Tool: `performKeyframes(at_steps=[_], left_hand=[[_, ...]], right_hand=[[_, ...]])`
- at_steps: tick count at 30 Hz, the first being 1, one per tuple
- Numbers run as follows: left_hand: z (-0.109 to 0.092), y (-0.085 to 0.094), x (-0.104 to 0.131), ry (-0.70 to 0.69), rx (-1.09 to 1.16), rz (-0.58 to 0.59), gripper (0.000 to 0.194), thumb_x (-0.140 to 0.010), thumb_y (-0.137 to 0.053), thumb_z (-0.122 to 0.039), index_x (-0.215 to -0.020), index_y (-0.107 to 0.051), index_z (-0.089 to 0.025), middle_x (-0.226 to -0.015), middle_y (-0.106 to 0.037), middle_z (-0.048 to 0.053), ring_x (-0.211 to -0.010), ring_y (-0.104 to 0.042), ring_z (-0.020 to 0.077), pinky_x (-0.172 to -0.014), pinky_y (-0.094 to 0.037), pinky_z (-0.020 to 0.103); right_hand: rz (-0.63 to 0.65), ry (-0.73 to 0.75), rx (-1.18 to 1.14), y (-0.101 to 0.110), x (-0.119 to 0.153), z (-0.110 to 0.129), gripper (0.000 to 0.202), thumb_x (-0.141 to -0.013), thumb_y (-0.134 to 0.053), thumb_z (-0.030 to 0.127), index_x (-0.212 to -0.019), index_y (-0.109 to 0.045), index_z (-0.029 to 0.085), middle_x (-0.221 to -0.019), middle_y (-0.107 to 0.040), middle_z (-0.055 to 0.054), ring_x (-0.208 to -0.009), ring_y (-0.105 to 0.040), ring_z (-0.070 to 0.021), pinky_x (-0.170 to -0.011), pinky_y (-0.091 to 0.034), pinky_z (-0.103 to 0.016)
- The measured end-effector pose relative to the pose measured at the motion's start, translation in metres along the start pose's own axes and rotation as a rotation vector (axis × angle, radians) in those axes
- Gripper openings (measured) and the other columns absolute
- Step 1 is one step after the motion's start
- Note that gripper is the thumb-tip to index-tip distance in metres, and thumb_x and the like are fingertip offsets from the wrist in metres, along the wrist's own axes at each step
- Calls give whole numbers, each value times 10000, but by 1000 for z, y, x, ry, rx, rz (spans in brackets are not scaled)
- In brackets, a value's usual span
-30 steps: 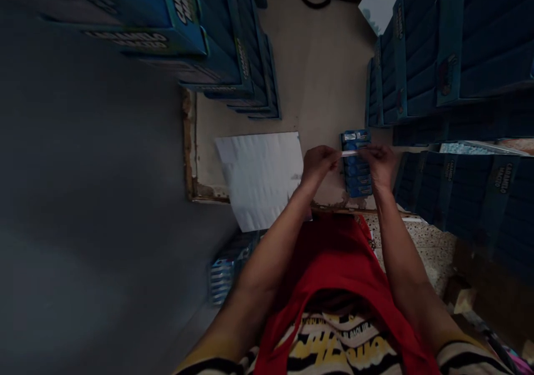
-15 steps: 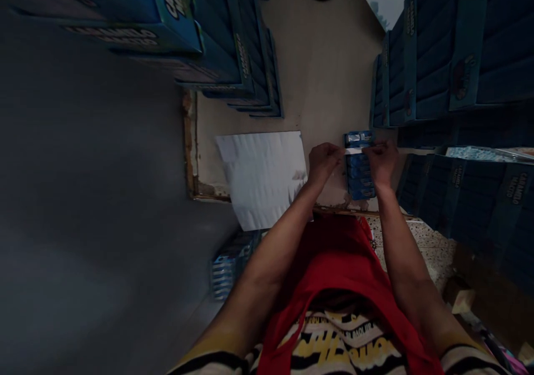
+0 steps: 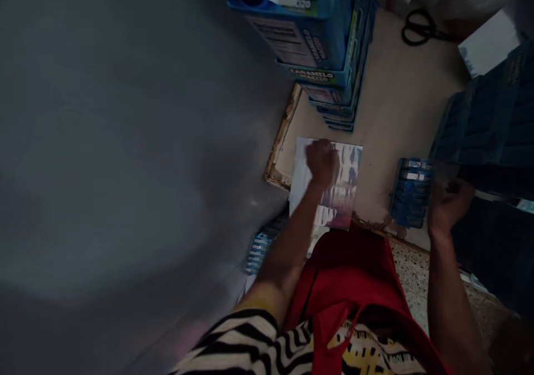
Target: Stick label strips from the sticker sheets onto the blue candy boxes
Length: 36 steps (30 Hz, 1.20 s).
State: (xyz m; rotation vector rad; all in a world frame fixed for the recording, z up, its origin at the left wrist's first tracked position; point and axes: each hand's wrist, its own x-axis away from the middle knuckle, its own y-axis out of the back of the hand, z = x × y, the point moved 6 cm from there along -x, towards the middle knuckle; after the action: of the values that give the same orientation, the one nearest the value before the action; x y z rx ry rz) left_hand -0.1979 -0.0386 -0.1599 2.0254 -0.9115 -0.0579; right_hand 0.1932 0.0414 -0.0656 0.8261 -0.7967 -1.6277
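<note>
My left hand (image 3: 322, 162) is over a shiny sheet with rows of pale strips (image 3: 346, 180), on the table's left part. Its fingers are curled closed, and whatever they may pinch is hidden. At the table's right, a small blue ribbed pack (image 3: 411, 200) lies flat. Two pale strips (image 3: 416, 176) cross its far end. Just right of that pack is my right hand (image 3: 449, 205), slightly blurred, with thumb and fingers apart and nothing visible between them.
Tall stacks of blue "Caramelo Macizo" boxes (image 3: 321, 47) stand at the table's far left, with more blue boxes (image 3: 492, 119) at the right. Black-handled scissors (image 3: 419, 27) and a white sheet (image 3: 490, 44) lie at the back. A grey wall (image 3: 125, 141) borders the left.
Both hands have let go of the white strip, which now lies across the blue pack. My left hand has moved left onto the sheet; my right has drawn away rightward. The view has shifted left.
</note>
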Motion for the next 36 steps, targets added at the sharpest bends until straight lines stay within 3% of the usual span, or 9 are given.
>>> performKeyframes(at_steps=[2,4,7,10,13,17,20,27,36], left_hand=[[36,43,-46,-43,-199,11,591,-726,-883,-91,-1274,-674,-157,-1421,-630,161,-1383,-510,349,-1208,-369,500],[61,60,-81,-138,-257,142,677,-628,-958,-93,-1240,-680,-174,-1440,-602,164,-1383,-485,368,-1185,-372,493],[79,61,-109,-209,-197,262,564,-512,-1015,-119,-974,-701,-195,-1205,-661,120,-1218,-551,335,-1079,-418,431],[86,56,-117,-190,-91,288,394,-542,-977,-129,-751,-650,-200,-893,-638,44,-961,-574,246,-931,-439,355],[94,59,-113,-134,-10,313,231,-665,-882,-161,-699,-657,-199,-750,-623,3,-778,-538,179,-793,-412,300],[102,64,-100,-47,106,423,107,-708,-814,-213,-715,-708,-200,-674,-637,-14,-665,-507,142,-702,-370,271],[100,67,-89,-59,136,449,94,-721,-783,-277,-743,-724,-207,-700,-668,0,-672,-537,145,-682,-382,262],[84,70,-71,-55,211,446,131,-719,-760,-333,-730,-719,-209,-709,-689,22,-688,-579,161,-664,-424,261],[82,79,-64,54,244,417,78,-748,-759,-218,-686,-718,-193,-643,-629,-4,-631,-529,143,-677,-413,276]], right_hand=[[70,47,-25,-6,24,24,316,-916,-635,468,-1102,-654,213,-1043,-695,-96,-949,-661,-280,-931,-537,-459],[290,123,-115,-37,56,56,259,-1007,-554,448,-1088,-675,234,-1008,-718,-91,-931,-681,-274,-903,-552,-431],[700,390,-129,-105,111,105,307,-1026,-547,348,-1255,-700,212,-1294,-735,-167,-1187,-671,-316,-1018,-536,-455],[938,610,104,-153,149,118,511,-975,-634,262,-1483,-622,207,-1679,-511,-165,-1459,-507,-386,-1120,-461,-528],[918,672,278,-160,153,113,539,-992,-578,196,-1526,-598,268,-1744,-438,-110,-1499,-449,-397,-1124,-412,-569],[840,581,366,-149,135,127,371,-994,-562,194,-1324,-731,200,-1454,-684,-206,-1322,-546,-423,-1038,-429,-565],[818,584,238,-156,125,168,400,-1021,-526,205,-1369,-701,114,-1303,-735,-230,-1206,-590,-390,-1018,-459,-520],[790,783,23,-208,133,254,489,-1064,-486,195,-1539,-591,142,-1516,-654,-171,-1282,-572,-363,-1095,-456,-496],[838,821,31,-214,164,237,543,-1045,-423,93,-1571,-557,93,-1649,-542,-190,-1464,-502,-333,-1210,-394,-495]])
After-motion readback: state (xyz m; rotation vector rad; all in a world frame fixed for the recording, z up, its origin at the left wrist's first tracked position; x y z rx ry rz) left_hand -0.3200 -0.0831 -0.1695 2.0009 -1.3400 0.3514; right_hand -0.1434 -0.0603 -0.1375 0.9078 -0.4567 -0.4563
